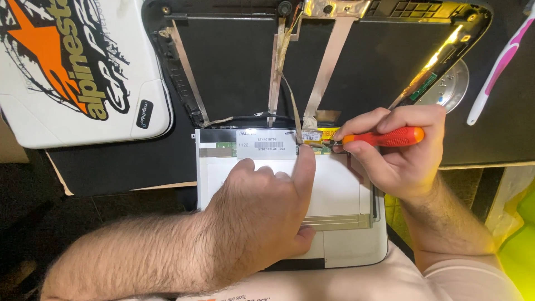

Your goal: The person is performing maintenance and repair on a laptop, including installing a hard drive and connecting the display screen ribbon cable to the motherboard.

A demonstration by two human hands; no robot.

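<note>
Screwdriver (390,136) with an orange handle sits in the right hand (398,153); the fingers are closed around the handle and the tip points left, to a small connector at the top edge of the panel (340,192). The left hand (262,217) lies flat on the panel. It is open and grasps nothing, and its index finger is stretched up to the same top edge, just beside the screwdriver tip, where it presses near a thin cable (290,95).

The panel is a flat screen unit turned face down, white and grey at the back, with a pale label near its top edge. It lies on a white laptop base (356,251), directly in front of the person. I judge the panel to be light, stiff and fragile. It seems safer to hold it by the metal frame at the sides, not by the middle and not by the cable.

Above the panel the black lid shell (234,61) lies open, with foil strips and the cable running down from it to the panel. Left of the panel is a white case (78,72) with an orange star. Right of it, well apart, lies a white and pink toothbrush (499,67).
</note>
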